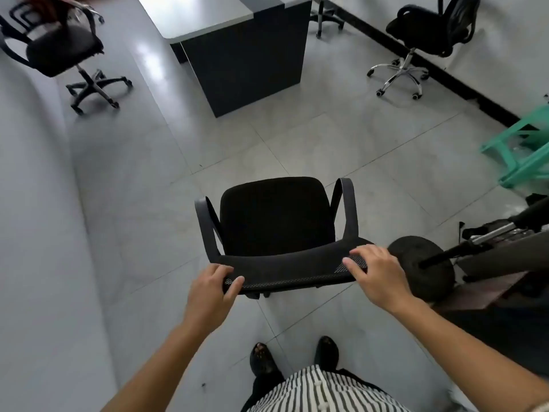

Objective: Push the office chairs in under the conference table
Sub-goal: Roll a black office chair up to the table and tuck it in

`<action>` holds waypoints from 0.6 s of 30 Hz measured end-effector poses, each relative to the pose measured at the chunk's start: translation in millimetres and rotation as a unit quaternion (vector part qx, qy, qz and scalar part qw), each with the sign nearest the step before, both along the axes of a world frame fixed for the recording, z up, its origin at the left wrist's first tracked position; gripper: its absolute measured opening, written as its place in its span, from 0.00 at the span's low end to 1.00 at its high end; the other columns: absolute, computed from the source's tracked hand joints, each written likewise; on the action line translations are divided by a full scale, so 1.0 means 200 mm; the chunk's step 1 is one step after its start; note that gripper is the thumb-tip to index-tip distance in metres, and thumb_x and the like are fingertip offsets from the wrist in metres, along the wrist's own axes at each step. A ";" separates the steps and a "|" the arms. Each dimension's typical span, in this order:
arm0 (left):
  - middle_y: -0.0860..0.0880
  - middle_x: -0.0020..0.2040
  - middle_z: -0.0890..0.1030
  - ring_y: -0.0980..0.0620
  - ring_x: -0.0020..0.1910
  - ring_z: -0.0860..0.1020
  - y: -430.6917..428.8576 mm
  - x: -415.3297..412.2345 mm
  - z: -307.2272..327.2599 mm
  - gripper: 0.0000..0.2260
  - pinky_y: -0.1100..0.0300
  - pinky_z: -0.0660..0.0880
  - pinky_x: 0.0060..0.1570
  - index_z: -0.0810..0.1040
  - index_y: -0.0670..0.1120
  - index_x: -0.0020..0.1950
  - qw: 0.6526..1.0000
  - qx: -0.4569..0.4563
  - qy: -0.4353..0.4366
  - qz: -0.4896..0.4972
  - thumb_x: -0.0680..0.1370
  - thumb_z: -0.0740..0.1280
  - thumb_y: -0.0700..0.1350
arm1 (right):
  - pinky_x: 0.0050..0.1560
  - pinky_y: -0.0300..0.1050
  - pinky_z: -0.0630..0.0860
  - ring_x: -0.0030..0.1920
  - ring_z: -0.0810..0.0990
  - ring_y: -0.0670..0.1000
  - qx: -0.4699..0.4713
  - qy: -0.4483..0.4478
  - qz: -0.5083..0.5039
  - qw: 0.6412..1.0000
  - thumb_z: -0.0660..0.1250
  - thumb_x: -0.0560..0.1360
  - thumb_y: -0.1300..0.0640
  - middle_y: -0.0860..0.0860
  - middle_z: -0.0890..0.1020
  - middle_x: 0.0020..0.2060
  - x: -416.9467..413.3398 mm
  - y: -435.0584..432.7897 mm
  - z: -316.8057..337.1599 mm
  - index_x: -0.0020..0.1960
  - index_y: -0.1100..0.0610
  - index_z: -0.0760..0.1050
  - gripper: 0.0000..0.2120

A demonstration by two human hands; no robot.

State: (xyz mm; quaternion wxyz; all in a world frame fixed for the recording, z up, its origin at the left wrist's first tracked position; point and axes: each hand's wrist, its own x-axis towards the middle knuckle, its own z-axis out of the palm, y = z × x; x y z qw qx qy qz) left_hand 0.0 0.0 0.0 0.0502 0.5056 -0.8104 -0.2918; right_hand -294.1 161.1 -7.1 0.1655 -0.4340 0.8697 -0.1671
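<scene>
A black office chair (274, 221) with grey armrests stands right in front of me, its seat facing away. My left hand (211, 288) grips the left end of its mesh backrest top. My right hand (376, 273) holds the right end of the same backrest. The conference table (205, 17), grey top on a dark panel base, stands further ahead at the top middle, a stretch of tiled floor away from the chair. Another black chair (64, 50) stands left of the table, apart from it. A third black chair (427, 28) with a chrome base stands at the right near the wall.
A green plastic stool (523, 150) lies at the right edge. A scooter with a black wheel (423, 267) sits close to the chair's right side. A pale wall (29, 203) runs along the left. My feet (294, 356) stand just behind the chair.
</scene>
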 end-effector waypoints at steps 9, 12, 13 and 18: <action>0.49 0.41 0.79 0.49 0.40 0.74 -0.10 -0.09 -0.13 0.20 0.57 0.69 0.38 0.77 0.47 0.40 0.978 -0.145 -0.128 -0.082 0.77 0.50 0.56 | 0.53 0.50 0.70 0.46 0.78 0.53 0.077 0.065 -0.072 0.992 0.57 0.76 0.38 0.50 0.83 0.42 0.02 -0.15 -0.12 0.42 0.52 0.81 0.21; 0.49 0.39 0.79 0.48 0.38 0.74 -0.16 -0.11 -0.16 0.19 0.56 0.70 0.37 0.76 0.47 0.39 0.976 -0.147 -0.127 -0.095 0.76 0.51 0.55 | 0.49 0.50 0.71 0.41 0.78 0.53 0.048 0.073 -0.086 0.992 0.57 0.76 0.41 0.51 0.83 0.38 0.01 -0.19 -0.15 0.39 0.54 0.80 0.21; 0.48 0.39 0.79 0.48 0.38 0.74 -0.19 -0.11 -0.17 0.18 0.57 0.70 0.36 0.76 0.47 0.39 0.976 -0.150 -0.123 -0.095 0.76 0.51 0.55 | 0.48 0.50 0.70 0.39 0.78 0.53 0.033 0.080 -0.089 0.992 0.56 0.75 0.41 0.51 0.82 0.36 0.01 -0.20 -0.17 0.38 0.55 0.80 0.22; 0.48 0.40 0.78 0.49 0.39 0.74 -0.37 -0.18 -0.19 0.18 0.58 0.69 0.35 0.76 0.46 0.39 0.977 -0.152 -0.118 -0.089 0.75 0.51 0.54 | 0.44 0.48 0.69 0.37 0.76 0.54 0.007 0.087 -0.102 0.991 0.52 0.72 0.43 0.51 0.81 0.33 -0.04 -0.36 -0.21 0.35 0.55 0.78 0.23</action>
